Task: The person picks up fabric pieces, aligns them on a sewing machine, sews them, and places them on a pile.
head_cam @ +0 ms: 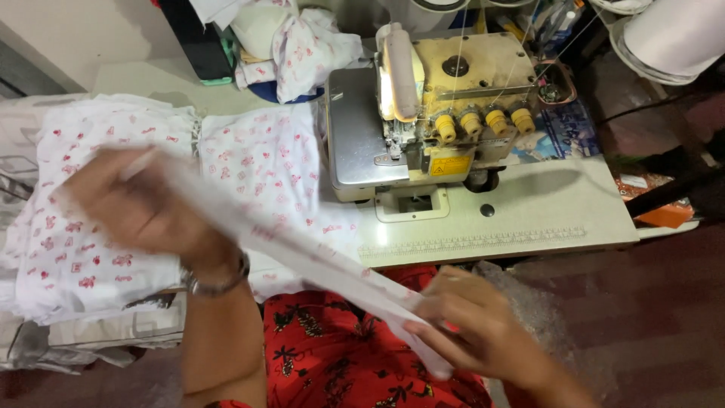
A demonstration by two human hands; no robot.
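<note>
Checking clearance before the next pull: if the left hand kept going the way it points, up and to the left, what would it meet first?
Most likely the pile of printed white fabric directly beneath the left hand; blur leaves the depth uncertain.

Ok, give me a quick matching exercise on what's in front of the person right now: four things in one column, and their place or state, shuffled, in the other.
Things:
1. Strip of white fabric
2. Sewing machine
3. Pile of white cloth with red print
4. Wristwatch

Places or states:
A. lies heaped on the left of the table
B. sits on the left hand's wrist
C. stretched between the left hand and the right hand
D. stands at the back of the table, with four yellow knobs on its front

Pairs: 1-C, 2-D, 3-A, 4-B
</note>
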